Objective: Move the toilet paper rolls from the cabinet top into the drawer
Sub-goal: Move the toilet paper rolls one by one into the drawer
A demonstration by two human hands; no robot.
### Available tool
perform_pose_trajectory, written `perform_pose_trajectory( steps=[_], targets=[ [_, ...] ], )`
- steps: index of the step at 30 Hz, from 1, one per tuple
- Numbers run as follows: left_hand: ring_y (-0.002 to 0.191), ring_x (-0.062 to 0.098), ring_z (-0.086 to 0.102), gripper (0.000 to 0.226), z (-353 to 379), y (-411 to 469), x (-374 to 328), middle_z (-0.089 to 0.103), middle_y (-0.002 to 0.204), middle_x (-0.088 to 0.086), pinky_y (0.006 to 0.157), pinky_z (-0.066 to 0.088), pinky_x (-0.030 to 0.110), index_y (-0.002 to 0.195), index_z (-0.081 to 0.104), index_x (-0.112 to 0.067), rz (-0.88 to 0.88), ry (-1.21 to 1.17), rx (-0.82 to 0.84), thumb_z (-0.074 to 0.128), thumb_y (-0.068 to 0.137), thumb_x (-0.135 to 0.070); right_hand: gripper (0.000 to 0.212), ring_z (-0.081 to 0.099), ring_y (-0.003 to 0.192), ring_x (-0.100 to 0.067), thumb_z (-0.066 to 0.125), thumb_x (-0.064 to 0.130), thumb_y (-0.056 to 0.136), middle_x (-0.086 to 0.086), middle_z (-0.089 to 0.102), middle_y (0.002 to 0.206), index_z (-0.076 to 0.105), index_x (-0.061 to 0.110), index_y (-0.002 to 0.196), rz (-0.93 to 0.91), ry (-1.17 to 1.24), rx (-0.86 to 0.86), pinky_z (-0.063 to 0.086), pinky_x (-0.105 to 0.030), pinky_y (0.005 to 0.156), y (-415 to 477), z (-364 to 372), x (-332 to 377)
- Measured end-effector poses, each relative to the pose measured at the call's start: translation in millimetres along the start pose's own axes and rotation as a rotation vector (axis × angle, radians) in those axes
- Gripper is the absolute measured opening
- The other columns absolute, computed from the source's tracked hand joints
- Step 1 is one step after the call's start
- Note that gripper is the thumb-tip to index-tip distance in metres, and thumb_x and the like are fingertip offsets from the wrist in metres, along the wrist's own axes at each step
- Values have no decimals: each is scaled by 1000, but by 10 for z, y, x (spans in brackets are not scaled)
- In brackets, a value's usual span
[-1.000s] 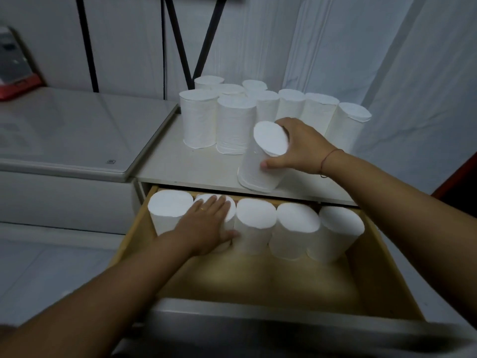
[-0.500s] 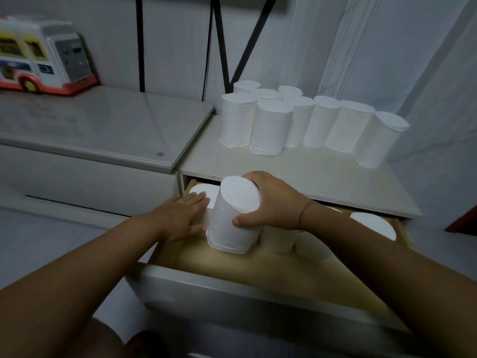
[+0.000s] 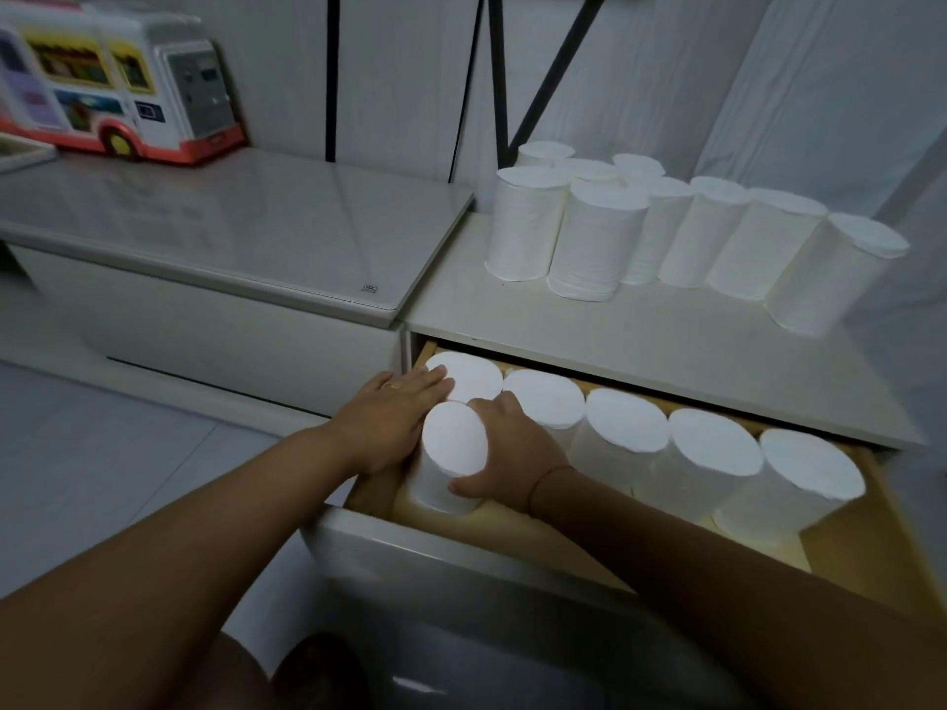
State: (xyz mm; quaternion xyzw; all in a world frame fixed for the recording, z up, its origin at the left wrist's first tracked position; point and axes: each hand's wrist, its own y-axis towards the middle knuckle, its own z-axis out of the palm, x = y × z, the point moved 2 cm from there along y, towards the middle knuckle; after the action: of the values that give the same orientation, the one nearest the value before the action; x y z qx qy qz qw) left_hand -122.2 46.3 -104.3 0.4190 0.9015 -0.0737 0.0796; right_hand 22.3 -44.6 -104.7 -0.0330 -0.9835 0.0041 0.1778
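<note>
My right hand (image 3: 512,453) grips a white toilet paper roll (image 3: 453,448) that stands upright in the front left corner of the open wooden drawer (image 3: 866,556). My left hand (image 3: 392,420) lies flat against that roll's left side, fingertips touching the back-left roll (image 3: 471,374). A row of several upright rolls (image 3: 712,443) fills the drawer's back. Several more rolls (image 3: 584,238) stand grouped on the white cabinet top (image 3: 640,340) toward the wall.
A low white chest (image 3: 246,233) adjoins the cabinet on the left, carrying a colourful toy bus (image 3: 112,79). White curtains (image 3: 820,94) hang behind and to the right. The drawer's white front panel (image 3: 461,561) is nearest me. Pale floor lies at left.
My right hand carried the roll off the cabinet top and down into the drawer's front left corner. My left hand shifted from the second back roll to beside the new one.
</note>
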Motion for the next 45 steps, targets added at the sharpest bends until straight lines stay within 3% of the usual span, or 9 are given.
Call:
perform_pose_trajectory(
  steps=[8, 14, 21, 29, 31, 33, 37, 41, 45],
  targets=[
    [143, 14, 22, 46, -103, -4, 8, 22, 158, -2, 115, 7, 29, 148, 30, -23, -25, -146, -71, 33, 102, -29, 90, 46, 116, -25, 80, 35, 66, -8, 40, 133, 29, 15, 137, -18, 117, -74, 43, -33, 96, 15, 110, -63],
    [147, 12, -3, 58, 7, -29, -84, 2, 161, -2, 117, -4, 32, 152, 7, -23, 14, 10, 3, 25, 101, -44, 66, 56, 103, -21, 78, 37, 69, -8, 55, 119, 39, 14, 117, 158, 303, -27, 48, -24, 80, -1, 302, -209],
    [147, 12, -5, 59, 52, 17, -233, 0, 161, -2, 118, -5, 31, 152, 4, -23, 68, 51, 12, 22, 101, -45, 51, 47, 81, -6, 77, 34, 70, 0, 56, 102, 39, 23, 102, 171, 390, -4, 41, -14, 67, 38, 372, -205],
    [147, 13, -8, 63, 141, 102, -341, -5, 161, -1, 118, -5, 32, 152, 0, -22, 88, 66, -10, 22, 99, -49, 19, 51, 51, -11, 57, 13, 86, -7, 60, 68, 61, -4, 94, 10, 189, 314, 45, -17, 54, 40, -289, -87],
    [147, 13, -9, 64, 152, 144, -346, -6, 161, 0, 118, -6, 32, 152, -1, -21, 90, 89, -21, 21, 99, -49, 12, 60, 57, -18, 56, 16, 87, -7, 65, 70, 59, 7, 94, 97, 304, 216, 51, -27, 59, 126, -630, -129],
    [147, 13, -9, 64, 161, 182, -352, -6, 161, -1, 117, -7, 32, 152, -2, -21, 94, 94, -28, 20, 99, -51, 18, 64, 69, -23, 59, 17, 85, -10, 68, 78, 54, 12, 101, 150, 438, -96, 52, -33, 68, 276, -970, -254],
    [147, 13, -10, 65, 184, 246, -366, -6, 161, -1, 119, -7, 33, 151, -2, -22, 90, 89, -45, 18, 98, -53, 55, 47, 114, -28, 65, 26, 82, -11, 48, 120, 39, 13, 129, 154, 196, -523, 39, -40, 100, 659, -1460, -648],
    [147, 13, -11, 66, 208, 286, -373, -6, 161, -2, 119, -7, 33, 151, -4, -23, 80, 102, -69, 14, 96, -55, 77, 20, 137, -32, 62, 38, 82, -14, 22, 148, 21, 17, 144, 206, -60, -567, 19, -44, 112, 1014, -1633, -995],
    [146, 12, -13, 67, 214, 292, -382, -8, 160, -3, 120, -7, 34, 151, -5, -23, 70, 109, -78, 11, 95, -56, 76, 1, 144, -28, 56, 47, 84, -10, 8, 156, 19, 22, 145, 243, -228, -506, -1, -48, 115, 1254, -1653, -1177]
  ],
)
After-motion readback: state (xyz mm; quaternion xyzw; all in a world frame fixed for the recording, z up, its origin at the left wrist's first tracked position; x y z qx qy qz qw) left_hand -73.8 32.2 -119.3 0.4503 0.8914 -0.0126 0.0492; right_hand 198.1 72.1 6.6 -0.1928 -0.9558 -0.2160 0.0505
